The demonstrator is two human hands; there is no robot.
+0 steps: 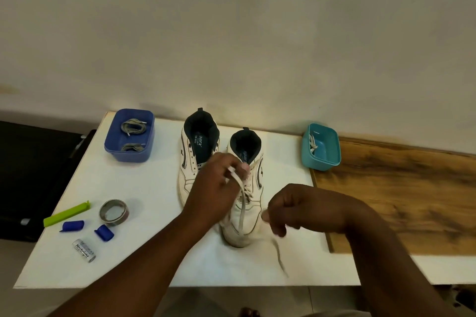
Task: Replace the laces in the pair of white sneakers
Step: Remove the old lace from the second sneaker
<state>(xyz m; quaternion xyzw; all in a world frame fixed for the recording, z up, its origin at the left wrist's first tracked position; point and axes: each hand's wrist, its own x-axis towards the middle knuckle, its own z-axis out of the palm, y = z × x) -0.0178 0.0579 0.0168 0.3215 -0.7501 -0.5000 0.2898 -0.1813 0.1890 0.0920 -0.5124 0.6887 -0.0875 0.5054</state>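
Note:
Two white sneakers stand side by side on the white table (128, 260), toes toward me. The left sneaker (192, 162) has empty eyelets. The right sneaker (244, 213) still carries a white lace (242, 203). My left hand (216, 188) is over the right sneaker's eyelets and pinches a loop of that lace. My right hand (296, 208) is curled beside the toe and holds the lace's other end, which trails blurred toward the table's front edge. A blue tub (113, 147) at the back left holds two grey laces (134, 127).
A teal tub (332, 154) with a white lace in it sits at the back right, on the edge of a wooden board (399, 195). At the front left lie a green clip (67, 213), a tape roll (113, 212), two blue caps (73, 225) and a battery (84, 250).

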